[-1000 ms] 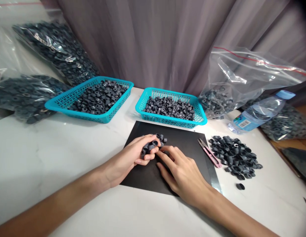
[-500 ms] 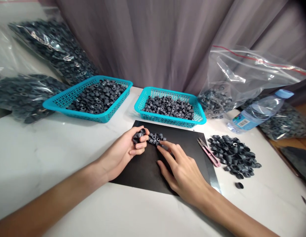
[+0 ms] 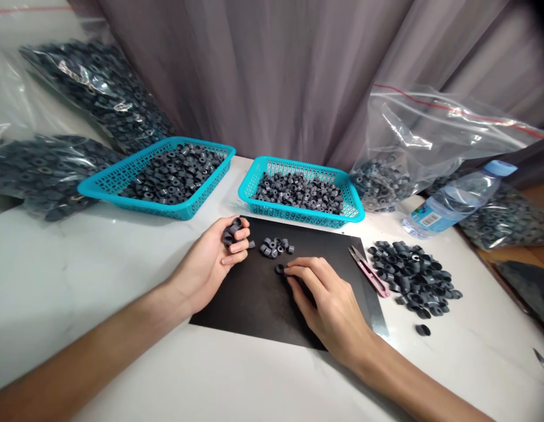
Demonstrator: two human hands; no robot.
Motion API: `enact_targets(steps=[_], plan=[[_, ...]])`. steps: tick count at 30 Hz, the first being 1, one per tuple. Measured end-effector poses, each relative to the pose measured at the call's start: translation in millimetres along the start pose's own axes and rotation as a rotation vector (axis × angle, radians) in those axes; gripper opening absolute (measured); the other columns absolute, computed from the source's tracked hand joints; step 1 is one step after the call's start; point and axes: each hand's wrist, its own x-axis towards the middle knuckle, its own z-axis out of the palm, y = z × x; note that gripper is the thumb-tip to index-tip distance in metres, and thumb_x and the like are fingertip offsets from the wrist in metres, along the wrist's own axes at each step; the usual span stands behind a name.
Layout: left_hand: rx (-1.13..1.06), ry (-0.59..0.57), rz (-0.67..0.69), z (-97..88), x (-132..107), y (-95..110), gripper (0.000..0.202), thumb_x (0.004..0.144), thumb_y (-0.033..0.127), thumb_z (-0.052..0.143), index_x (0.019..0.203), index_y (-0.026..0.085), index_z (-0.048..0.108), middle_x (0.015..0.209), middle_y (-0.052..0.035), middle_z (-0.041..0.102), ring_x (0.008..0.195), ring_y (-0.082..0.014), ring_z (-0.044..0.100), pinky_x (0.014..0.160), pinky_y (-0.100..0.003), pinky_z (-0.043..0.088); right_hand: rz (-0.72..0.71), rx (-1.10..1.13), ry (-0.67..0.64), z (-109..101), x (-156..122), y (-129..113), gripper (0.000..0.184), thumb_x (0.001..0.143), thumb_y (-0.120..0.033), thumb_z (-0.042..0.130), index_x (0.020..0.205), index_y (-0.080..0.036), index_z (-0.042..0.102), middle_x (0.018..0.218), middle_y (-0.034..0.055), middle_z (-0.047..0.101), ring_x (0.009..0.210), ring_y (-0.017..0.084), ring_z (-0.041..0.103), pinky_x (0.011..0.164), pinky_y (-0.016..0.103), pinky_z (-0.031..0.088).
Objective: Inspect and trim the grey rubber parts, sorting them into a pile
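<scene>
My left hand (image 3: 207,262) is curled around several small dark-grey plastic caps (image 3: 230,234), raised above the left part of a black mat (image 3: 249,310). One loose cap (image 3: 252,244) lies just beyond its fingers. My right hand (image 3: 331,299) pinches a single cap (image 3: 279,269) between thumb and fingertips, low over the mat. A little farther off, a small cluster of caps (image 3: 274,251) rests on the mat. Pink-handled thread snips (image 3: 372,276) lie along the mat's right edge.
Two turquoise baskets, one left (image 3: 188,208) and one centre (image 3: 298,215), hold many caps. A heap of caps (image 3: 414,278) is on the right, near a water bottle (image 3: 456,199). Clear bags of caps stand left (image 3: 96,88) and right (image 3: 381,181). A grey curtain (image 3: 263,76) hangs behind.
My left hand has moved left, away from the cap cluster. My right hand has drawn slightly back from the cluster with one cap in its fingertips.
</scene>
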Motion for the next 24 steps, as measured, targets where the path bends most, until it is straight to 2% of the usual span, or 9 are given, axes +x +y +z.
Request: enact_targets(steps=[9, 12, 15, 18, 22, 24], plan=[[-0.034, 0.032, 0.04, 1.9, 2, 4, 0.019, 0.091, 0.011, 0.046, 0.074, 0.013, 0.054, 0.065, 0.0045, 0.038, 0.043, -0.0033, 0.033, 0.033, -0.013, 0.026, 0.006, -0.034, -0.034, -2, 3, -2, 0.021, 0.1, -0.017, 0.046, 0.118, -0.02, 0.058, 0.109, 0.0102, 0.062, 0.097, 0.022, 0.062, 0.078, 0.036, 0.058], [-0.062, 0.025, 0.014, 1.7, 2, 2, 0.018, 0.09, 0.011, 0.047, 0.073, 0.014, 0.054, 0.064, 0.0042, 0.038, 0.043, -0.0037, 0.033, 0.032, -0.013, 0.025, 0.018, -0.045, -0.054, -3, 3, -3, 0.02, 0.1, -0.019, 0.047, 0.116, -0.02, 0.059, 0.106, 0.0106, 0.06, 0.096, 0.024, 0.06, 0.075, 0.037, 0.058], [-0.047, -0.031, -0.037, 5.0, -2, -8, 0.015, 0.091, 0.015, 0.052, 0.076, 0.014, 0.055, 0.065, 0.0045, 0.039, 0.044, -0.0032, 0.032, 0.034, -0.012, 0.024, 0.025, -0.023, -0.063, -3, 3, -2, 0.019, 0.1, -0.02, 0.047, 0.115, -0.02, 0.06, 0.107, 0.0103, 0.06, 0.096, 0.023, 0.06, 0.078, 0.036, 0.057], [0.109, -0.137, -0.058, 14.2, -15, -22, 0.018, 0.093, 0.025, 0.056, 0.079, 0.015, 0.056, 0.067, 0.004, 0.043, 0.047, -0.0032, 0.031, 0.037, -0.012, 0.021, 0.045, 0.024, -0.037, -2, 3, 0, 0.017, 0.1, -0.02, 0.049, 0.114, -0.02, 0.06, 0.107, 0.0094, 0.06, 0.098, 0.022, 0.061, 0.082, 0.035, 0.056], [0.283, -0.227, -0.115, 22.4, -27, -32, 0.023, 0.098, 0.03, 0.048, 0.081, 0.016, 0.055, 0.07, 0.0032, 0.043, 0.052, -0.0048, 0.032, 0.042, -0.015, 0.018, 0.103, 0.189, 0.059, -4, 4, 1, 0.012, 0.1, -0.022, 0.052, 0.109, -0.021, 0.059, 0.102, 0.008, 0.059, 0.094, 0.02, 0.061, 0.079, 0.033, 0.055], [0.353, -0.238, -0.091, 20.1, -26, -32, 0.022, 0.098, 0.032, 0.047, 0.085, 0.017, 0.056, 0.071, 0.0035, 0.042, 0.053, -0.0055, 0.03, 0.044, -0.017, 0.017, 0.127, 0.275, 0.119, -6, 5, 1, 0.01, 0.099, -0.022, 0.053, 0.107, -0.022, 0.059, 0.099, 0.0064, 0.058, 0.086, 0.018, 0.061, 0.075, 0.032, 0.055]])
